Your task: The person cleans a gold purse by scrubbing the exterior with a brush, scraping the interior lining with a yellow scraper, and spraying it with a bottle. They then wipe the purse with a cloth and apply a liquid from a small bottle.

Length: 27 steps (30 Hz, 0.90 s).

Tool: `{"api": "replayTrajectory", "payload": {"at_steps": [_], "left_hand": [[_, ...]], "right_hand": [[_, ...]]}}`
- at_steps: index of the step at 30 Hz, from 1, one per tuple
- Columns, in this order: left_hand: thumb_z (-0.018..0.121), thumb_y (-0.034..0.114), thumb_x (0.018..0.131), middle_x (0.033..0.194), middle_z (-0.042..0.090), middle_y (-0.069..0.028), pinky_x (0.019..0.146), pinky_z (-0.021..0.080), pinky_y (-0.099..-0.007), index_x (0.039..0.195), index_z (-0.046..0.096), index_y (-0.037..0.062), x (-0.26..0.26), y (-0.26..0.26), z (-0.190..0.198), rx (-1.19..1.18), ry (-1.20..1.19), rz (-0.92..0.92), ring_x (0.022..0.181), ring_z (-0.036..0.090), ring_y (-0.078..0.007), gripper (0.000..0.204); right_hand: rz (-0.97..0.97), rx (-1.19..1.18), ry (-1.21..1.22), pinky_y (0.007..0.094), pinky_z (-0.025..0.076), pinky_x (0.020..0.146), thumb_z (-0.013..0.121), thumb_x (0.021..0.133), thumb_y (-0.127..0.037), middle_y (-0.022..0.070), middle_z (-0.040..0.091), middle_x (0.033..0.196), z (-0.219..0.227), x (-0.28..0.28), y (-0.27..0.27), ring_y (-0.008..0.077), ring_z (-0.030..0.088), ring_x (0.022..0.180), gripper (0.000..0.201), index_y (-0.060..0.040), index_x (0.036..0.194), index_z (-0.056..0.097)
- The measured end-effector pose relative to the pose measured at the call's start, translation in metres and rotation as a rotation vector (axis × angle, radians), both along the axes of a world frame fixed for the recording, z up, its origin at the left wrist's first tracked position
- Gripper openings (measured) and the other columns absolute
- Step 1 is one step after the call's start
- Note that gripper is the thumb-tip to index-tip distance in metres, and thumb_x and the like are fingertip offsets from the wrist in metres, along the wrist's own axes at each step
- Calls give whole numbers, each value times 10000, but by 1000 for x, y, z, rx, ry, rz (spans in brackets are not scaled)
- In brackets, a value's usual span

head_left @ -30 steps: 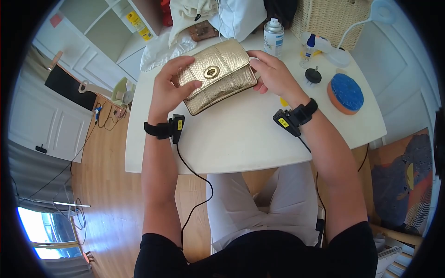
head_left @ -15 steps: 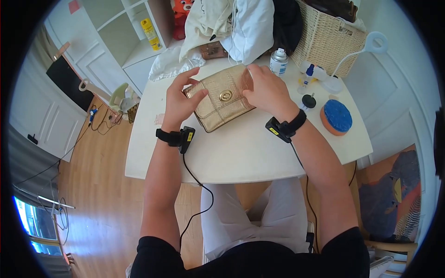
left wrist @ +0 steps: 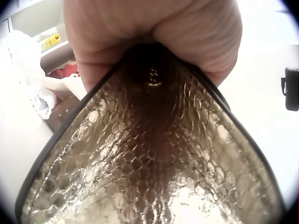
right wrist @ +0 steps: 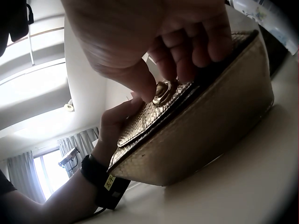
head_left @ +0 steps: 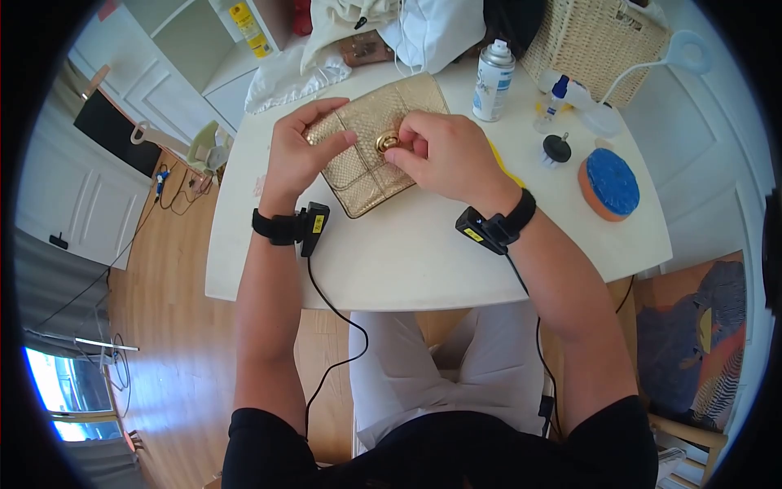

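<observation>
A gold snakeskin-textured handbag (head_left: 362, 179) with a front flap sits tilted on the white table (head_left: 391, 273). My left hand (head_left: 299, 159) grips its left side, the thumb lying on the front. From the left wrist view, the bag's folded side panel (left wrist: 149, 182) shows under that hand, with a small metal ring near the top. The right hand (head_left: 456, 155) pinches the round gold turn-lock clasp (head_left: 384, 142) between thumb and fingers. In the right wrist view its thumb and fingertips are at the clasp (right wrist: 162, 92), just above the flap's edge.
A spray can (head_left: 494, 81) stands beyond the right hand. Near it are a blue-capped bottle (head_left: 553, 106), a black-topped brush attachment (head_left: 556, 148) and a blue-and-orange round sponge (head_left: 609, 184). Behind are a wicker basket (head_left: 590, 49) and white cloth bags (head_left: 432, 33). Something yellow (head_left: 509, 167) lies by the right wrist.
My right hand has moved from the bag's right edge over its front to the clasp and now pinches it. The left hand keeps its place on the left side.
</observation>
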<state>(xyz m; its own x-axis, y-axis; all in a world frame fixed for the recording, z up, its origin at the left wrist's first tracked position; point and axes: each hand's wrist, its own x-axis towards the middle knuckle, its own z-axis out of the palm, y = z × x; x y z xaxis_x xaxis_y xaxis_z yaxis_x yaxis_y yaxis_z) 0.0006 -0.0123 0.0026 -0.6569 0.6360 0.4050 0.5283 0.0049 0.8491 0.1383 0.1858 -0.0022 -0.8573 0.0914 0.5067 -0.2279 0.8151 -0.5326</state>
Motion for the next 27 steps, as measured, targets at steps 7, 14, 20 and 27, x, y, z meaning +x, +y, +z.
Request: {"api": "replayTrajectory", "payload": {"at_steps": [7,14,20,27], "left_hand": [[791,23,819,1104,719,-111,890,537,-280,1214,667,-64,0,1,-3,62,-4,-13,989,657,-138,423],[790,32,825,1097,719,-111,873,543,-275,1215,664,-66,0,1,-2,75,-7,-5,969,662,-136,422],[792,39,829,1093,719,-110,869,545,-275,1218,663,-63,-1,2,-4,79,-2,-8,965,664,-136,422],[788,38,834,1099,720,-112,873,544,-277,1222,663,-63,-1,1,-3,75,-17,-16,971,665,-139,420]], "right_hand": [[-6,37,231,349,517,589,782,828,-181,58,678,701,-15,-8,-8,229,664,629,159,-72,848,667],[-78,120,297,356,510,557,768,844,-177,67,669,667,-17,-9,-14,255,655,596,151,-81,794,662],[-96,114,263,362,494,525,758,868,-201,78,647,620,-19,-11,-12,265,634,546,203,-70,765,643],[98,-114,87,284,508,568,791,832,-123,56,674,668,-10,-4,-1,160,647,584,204,-47,994,694]]}}
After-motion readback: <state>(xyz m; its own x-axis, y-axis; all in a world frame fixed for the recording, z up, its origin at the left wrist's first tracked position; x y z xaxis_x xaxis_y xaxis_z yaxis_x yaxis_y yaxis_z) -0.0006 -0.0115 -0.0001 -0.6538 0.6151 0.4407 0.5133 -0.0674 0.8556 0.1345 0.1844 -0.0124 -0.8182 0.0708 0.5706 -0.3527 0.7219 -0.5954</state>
